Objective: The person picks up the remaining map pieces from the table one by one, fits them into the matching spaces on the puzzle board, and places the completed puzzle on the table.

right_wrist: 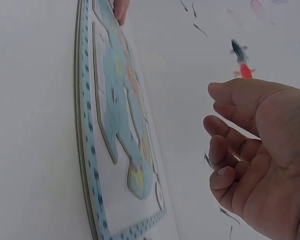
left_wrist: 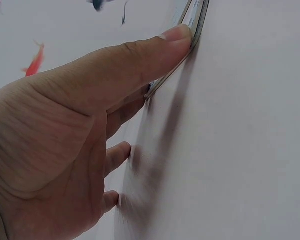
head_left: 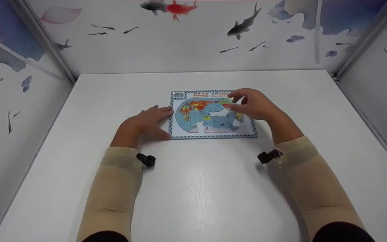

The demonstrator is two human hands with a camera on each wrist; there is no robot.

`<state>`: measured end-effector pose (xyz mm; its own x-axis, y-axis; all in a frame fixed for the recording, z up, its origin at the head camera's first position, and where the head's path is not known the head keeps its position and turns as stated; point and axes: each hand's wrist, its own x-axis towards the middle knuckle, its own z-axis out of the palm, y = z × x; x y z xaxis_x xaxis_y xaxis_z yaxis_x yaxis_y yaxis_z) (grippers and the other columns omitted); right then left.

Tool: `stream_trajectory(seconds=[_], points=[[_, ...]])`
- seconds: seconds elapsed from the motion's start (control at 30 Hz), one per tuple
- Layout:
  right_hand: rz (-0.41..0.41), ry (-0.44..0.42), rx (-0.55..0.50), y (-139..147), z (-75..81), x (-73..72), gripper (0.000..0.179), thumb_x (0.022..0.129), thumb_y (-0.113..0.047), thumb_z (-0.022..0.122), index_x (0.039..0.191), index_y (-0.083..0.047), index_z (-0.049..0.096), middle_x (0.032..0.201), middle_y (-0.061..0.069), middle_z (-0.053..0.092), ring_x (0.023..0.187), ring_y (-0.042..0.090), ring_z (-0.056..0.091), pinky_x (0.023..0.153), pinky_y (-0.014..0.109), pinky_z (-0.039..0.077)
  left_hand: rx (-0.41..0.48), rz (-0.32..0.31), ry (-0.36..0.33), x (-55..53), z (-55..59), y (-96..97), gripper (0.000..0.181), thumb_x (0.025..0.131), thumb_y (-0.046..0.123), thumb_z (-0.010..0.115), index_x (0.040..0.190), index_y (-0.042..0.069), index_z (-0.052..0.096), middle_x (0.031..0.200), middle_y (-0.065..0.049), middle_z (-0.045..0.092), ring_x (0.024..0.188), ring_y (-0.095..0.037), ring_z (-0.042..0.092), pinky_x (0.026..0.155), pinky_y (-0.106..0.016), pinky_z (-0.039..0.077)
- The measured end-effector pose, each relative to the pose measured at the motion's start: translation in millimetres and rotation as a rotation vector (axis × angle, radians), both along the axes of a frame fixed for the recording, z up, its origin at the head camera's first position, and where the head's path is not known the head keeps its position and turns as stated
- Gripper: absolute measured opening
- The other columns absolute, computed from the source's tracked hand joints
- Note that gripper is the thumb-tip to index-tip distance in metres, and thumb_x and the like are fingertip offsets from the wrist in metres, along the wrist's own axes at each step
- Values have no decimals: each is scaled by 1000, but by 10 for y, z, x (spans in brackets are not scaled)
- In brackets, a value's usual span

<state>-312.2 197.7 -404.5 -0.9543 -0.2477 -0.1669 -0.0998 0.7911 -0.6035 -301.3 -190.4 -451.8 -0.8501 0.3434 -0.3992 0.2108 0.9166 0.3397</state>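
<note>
A world-map jigsaw puzzle point(head_left: 197, 116) with a blue dotted border lies flat on the table. Some of its blue map pieces are in place, and white gaps show between them. At its left side, my left hand point(head_left: 151, 122) rests with spread fingers on the edge. Its thumb point(left_wrist: 177, 40) touches the board near the front left corner, and other fingertips are down on the table. Above the upper right part of the puzzle hovers my right hand point(head_left: 254, 104). In the right wrist view the right hand point(right_wrist: 262, 155) has loosely bent fingers, apart from the board, with nothing visible between them.
The white table point(head_left: 197, 181) extends around the puzzle on all sides. A back wall point(head_left: 193, 50) with painted fish stands behind it, and side panels flank the table. A black wrist camera point(head_left: 146, 160) sits on the left sleeve, another wrist camera point(head_left: 269, 156) on the right.
</note>
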Motion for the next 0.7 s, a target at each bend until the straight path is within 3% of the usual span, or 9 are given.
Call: stream_trajectory(seconds=[0.2, 0.37, 0.53, 0.7], points=[[-85, -41, 6, 415, 21, 44, 50, 102, -40, 72, 150, -29, 62, 137, 3, 63, 118, 28, 55, 90, 37, 57, -1, -8, 4, -4, -7, 0, 106, 84, 54, 85, 170, 45, 23, 181, 17, 12, 172, -28, -4, 136, -66, 3], [-107, -38, 17, 698, -10, 70, 52, 103, -43, 70, 152, -27, 60, 140, 6, 63, 120, 29, 56, 87, 34, 57, -1, -17, -1, -5, 10, -7, 106, 85, 54, 85, 170, 43, 23, 182, 16, 12, 172, -30, -5, 136, -67, 2], [-138, -32, 20, 885, -37, 104, 53, 103, -44, 69, 152, -26, 59, 142, 7, 63, 117, 29, 58, 82, 29, 58, 3, -14, -6, -8, 14, -7, 107, 84, 54, 85, 170, 43, 23, 182, 15, 12, 172, -30, -5, 136, -67, 2], [-155, -38, 14, 984, -58, 118, 55, 103, -46, 69, 153, -25, 58, 145, 9, 61, 120, 31, 57, 87, 31, 57, 0, -6, -4, -13, 2, -2, 106, 84, 55, 85, 170, 44, 23, 182, 15, 13, 172, -29, -5, 136, -66, 2]])
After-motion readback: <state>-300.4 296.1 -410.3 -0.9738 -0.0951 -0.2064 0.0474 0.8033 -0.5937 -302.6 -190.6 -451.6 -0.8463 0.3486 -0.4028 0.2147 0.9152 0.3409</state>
